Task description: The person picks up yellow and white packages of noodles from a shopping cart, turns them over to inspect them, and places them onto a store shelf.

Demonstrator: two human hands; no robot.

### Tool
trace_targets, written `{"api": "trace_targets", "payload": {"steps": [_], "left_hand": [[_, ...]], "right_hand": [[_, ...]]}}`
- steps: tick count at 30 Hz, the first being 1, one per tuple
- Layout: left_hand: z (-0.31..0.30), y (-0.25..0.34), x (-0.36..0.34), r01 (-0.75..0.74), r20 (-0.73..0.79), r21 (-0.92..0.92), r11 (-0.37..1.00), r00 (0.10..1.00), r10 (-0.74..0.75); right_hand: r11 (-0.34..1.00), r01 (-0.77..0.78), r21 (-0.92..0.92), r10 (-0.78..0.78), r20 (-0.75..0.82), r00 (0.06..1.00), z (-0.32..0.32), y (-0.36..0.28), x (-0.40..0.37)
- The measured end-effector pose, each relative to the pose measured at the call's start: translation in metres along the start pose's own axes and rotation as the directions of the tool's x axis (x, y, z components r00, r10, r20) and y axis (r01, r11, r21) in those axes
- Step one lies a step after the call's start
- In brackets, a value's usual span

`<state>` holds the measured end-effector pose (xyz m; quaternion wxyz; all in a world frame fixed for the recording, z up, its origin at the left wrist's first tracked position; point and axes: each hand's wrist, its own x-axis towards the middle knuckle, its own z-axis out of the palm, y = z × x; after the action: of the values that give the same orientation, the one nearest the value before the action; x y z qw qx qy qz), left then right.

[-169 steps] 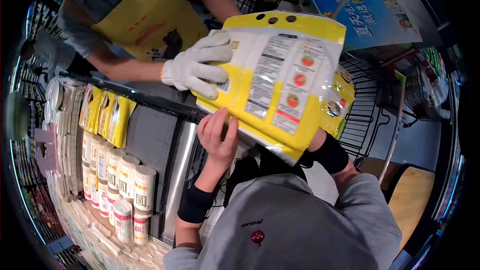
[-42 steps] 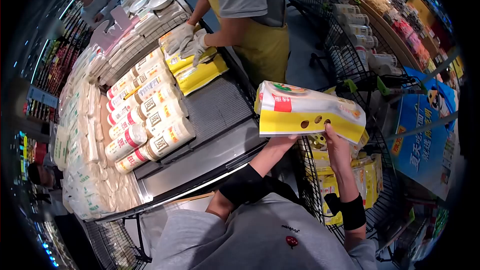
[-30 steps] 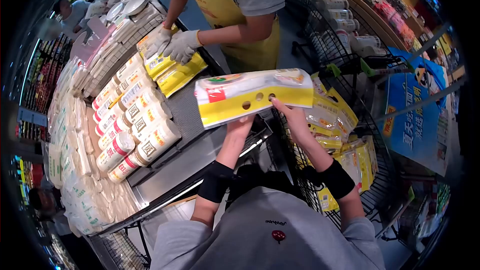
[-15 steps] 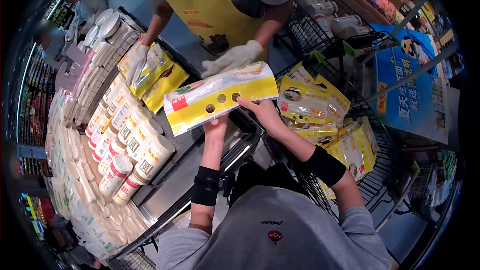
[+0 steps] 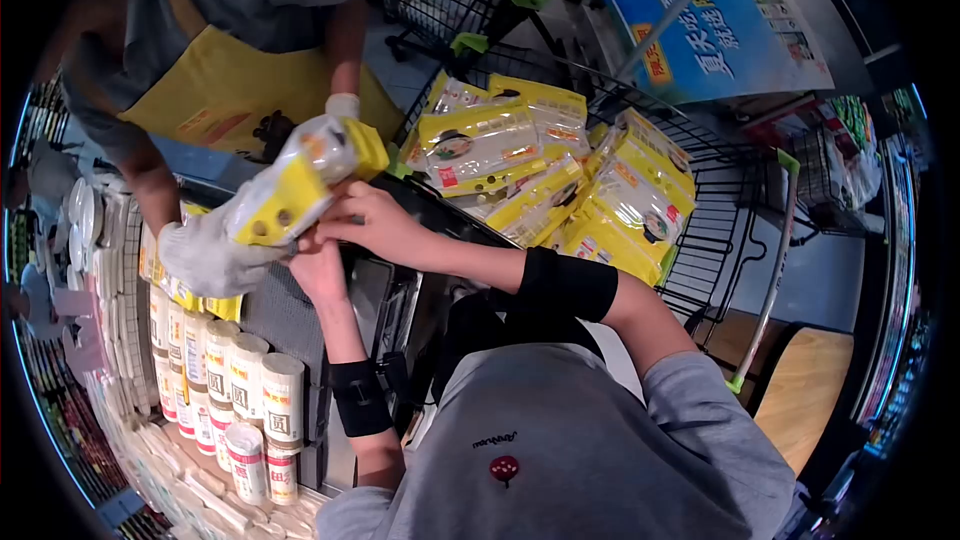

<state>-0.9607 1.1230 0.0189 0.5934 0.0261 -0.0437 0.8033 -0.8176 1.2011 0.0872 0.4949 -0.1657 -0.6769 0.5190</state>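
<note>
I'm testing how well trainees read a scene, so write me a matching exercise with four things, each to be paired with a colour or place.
Things:
1. Packet at the wearer's right hand
2. Wearer's armbands
3. Poster
4. Wrapped white rolls

Colours or places:
A. Mostly blue
B. In rows on the display
C. Against the co-worker's white glove
D. Black

Right pairs: 1-C, 2-D, 3-A, 4-B

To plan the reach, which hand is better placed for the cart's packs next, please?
Probably the right hand: it is nearer the packs in the cart, while the left hand is farther off.
</note>
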Motion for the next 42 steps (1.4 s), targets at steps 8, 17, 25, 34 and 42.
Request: {"api": "trace_targets", "payload": {"steps": [8,17,25,34,42], "left_hand": [[0.081,-0.03,0.008,-0.29,-0.145,0.77,0.569,0.788,0.598],[0.077,-0.085,-0.007,0.084,0.108,0.983,-0.166,0.472,0.875],[0.066,-0.132,0.003,0.04,-0.058,0.998,0.043,0.739,0.671],[-0.017,-0.156,0.003,0.478,-0.553,0.794,0.375,0.825,0.12],[-0.038,-0.205,0.019,0.489,-0.323,0.671,0.557,0.869,-0.374]], "right_hand": [[0.485,-0.725,0.489,0.808,0.069,0.586,-0.149,0.064,-0.054],[-0.035,-0.767,0.64,0.999,0.049,-0.004,-0.192,0.271,-0.151],[0.222,-0.561,0.798,0.964,-0.092,0.25,-0.176,0.261,-0.137],[0.356,-0.476,0.804,0.859,-0.081,0.506,-0.204,0.139,0.01],[0.477,-0.468,0.744,0.767,-0.093,0.635,-0.196,-0.102,0.07]]}}
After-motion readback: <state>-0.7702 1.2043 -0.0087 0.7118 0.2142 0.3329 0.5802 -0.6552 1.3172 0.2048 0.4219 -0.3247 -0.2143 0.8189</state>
